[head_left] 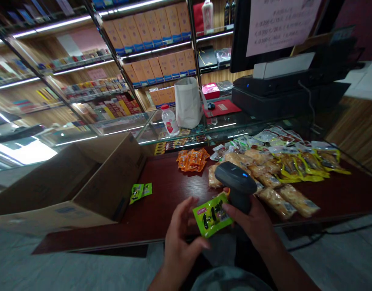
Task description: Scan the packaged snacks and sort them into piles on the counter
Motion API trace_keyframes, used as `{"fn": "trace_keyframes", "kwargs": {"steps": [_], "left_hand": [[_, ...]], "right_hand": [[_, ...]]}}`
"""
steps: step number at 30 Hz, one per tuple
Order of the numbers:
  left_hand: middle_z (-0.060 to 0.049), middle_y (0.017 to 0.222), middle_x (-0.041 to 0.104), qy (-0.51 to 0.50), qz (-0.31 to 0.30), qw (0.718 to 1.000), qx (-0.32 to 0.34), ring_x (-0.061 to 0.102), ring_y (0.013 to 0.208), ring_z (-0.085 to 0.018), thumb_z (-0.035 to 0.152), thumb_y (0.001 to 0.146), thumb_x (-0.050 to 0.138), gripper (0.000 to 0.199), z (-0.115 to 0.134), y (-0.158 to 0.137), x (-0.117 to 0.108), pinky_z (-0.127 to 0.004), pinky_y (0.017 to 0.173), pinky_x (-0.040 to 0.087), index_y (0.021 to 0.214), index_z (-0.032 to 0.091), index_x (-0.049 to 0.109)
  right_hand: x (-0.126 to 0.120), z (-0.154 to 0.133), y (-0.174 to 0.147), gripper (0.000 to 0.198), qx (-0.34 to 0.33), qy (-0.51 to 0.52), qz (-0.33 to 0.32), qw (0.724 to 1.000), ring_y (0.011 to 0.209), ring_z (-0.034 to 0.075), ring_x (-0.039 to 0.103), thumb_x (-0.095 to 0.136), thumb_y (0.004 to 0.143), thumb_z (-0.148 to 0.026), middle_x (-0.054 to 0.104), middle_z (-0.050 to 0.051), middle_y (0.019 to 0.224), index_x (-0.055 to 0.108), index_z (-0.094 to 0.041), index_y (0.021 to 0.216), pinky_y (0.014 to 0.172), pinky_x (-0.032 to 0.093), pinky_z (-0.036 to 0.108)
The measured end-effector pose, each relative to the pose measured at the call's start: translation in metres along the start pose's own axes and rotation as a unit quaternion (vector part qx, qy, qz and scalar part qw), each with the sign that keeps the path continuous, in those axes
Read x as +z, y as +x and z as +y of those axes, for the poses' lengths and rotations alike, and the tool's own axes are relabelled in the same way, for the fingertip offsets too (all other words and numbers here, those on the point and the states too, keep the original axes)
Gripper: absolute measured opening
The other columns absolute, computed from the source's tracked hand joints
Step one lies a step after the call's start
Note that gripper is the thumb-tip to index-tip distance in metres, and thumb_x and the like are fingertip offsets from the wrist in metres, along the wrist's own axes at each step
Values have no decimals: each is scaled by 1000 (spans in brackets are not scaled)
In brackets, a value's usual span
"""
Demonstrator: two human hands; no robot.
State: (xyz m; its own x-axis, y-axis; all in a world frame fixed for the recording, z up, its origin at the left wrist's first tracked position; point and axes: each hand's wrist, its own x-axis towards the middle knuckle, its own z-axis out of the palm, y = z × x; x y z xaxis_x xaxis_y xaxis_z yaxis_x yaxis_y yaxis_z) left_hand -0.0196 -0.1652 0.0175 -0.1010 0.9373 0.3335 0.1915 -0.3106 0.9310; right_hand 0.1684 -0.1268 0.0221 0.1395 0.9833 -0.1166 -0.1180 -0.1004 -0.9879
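My right hand (pixel 255 222) is wrapped round the handle of a dark barcode scanner (pixel 236 178), which has a small blue light on top. The thumb of that hand also presses on a green snack packet (pixel 212 216) with dark pictures on it, just left of the scanner. Close to the packet's left edge is my left hand (pixel 182 238), its thumb and fingers apart; whether its fingertips touch the packet's back I cannot tell. More green packets (pixel 140 192) lie on the dark red table to the left.
An open cardboard box (pixel 104 182) stands at left. Orange packets (pixel 192 159) are piled mid-table; bagged bread-like snacks (pixel 277 200) and yellow-edged packs (pixel 298 163) lie right. Behind are a bottle (pixel 170 121), a white bag (pixel 188 103) and a monitor (pixel 242 36).
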Motion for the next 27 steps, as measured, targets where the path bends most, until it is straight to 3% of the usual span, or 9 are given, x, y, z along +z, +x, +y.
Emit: {"fn": "trace_keyframes", "kwargs": {"steps": [1,3,5,7,13,19,23,27], "left_hand": [[-14,107,75,-42,-15,996,-80,75,80,-23,60,74,79,65,3,2,-1,-29,63,61,122,18,65],[-4,68,70,-84,-52,973,-207,62,49,-12,57,81,74,46,10,7,-2,-19,43,48,99,15,69],[2,51,61,-96,-73,956,-268,51,40,-8,53,77,79,41,16,13,-4,-16,38,40,84,14,68],[2,49,60,-99,-67,952,-281,51,40,-8,50,71,83,40,18,17,-5,-16,39,40,79,15,67],[2,49,62,-67,33,972,-222,53,44,-9,45,72,82,33,6,33,-17,-18,48,45,77,14,70],[0,60,69,25,147,980,-131,61,56,-11,40,77,78,31,-4,56,-46,-20,60,49,94,14,77],[0,59,69,85,171,976,-108,63,57,-13,39,76,78,29,1,60,-54,-22,61,51,91,15,79],[0,60,70,124,173,974,-83,65,58,-14,38,76,76,25,4,61,-54,-23,62,52,88,17,79]], "right_hand": [[-1,-1,1,52,-5,-1,-8,1000,60,18,66,83,67,-47,78,6,89,71,-17,109,53,53,28],[-2,-3,1,48,-17,-14,-17,1000,61,19,67,81,68,-46,79,7,91,71,-18,107,52,54,29],[-2,-6,-1,42,-29,-35,-19,999,62,20,68,80,69,-44,79,6,88,72,-19,102,54,56,30],[0,-8,-2,37,-32,-45,-22,998,62,20,69,80,70,-43,78,5,85,72,-20,97,54,56,29],[-4,-3,3,33,-34,-21,-79,996,46,13,54,72,82,-51,60,-6,52,63,-20,92,50,46,25],[-18,3,2,41,-31,-88,-148,985,47,13,54,60,90,-61,57,-6,52,59,-22,79,50,42,25],[-13,1,-9,39,-39,-123,-200,971,48,15,55,58,90,-60,56,-6,52,61,-21,88,51,43,27],[-5,-9,-14,38,-60,-167,-192,965,54,18,56,57,90,-56,58,-3,57,66,-20,100,56,44,29]]}}
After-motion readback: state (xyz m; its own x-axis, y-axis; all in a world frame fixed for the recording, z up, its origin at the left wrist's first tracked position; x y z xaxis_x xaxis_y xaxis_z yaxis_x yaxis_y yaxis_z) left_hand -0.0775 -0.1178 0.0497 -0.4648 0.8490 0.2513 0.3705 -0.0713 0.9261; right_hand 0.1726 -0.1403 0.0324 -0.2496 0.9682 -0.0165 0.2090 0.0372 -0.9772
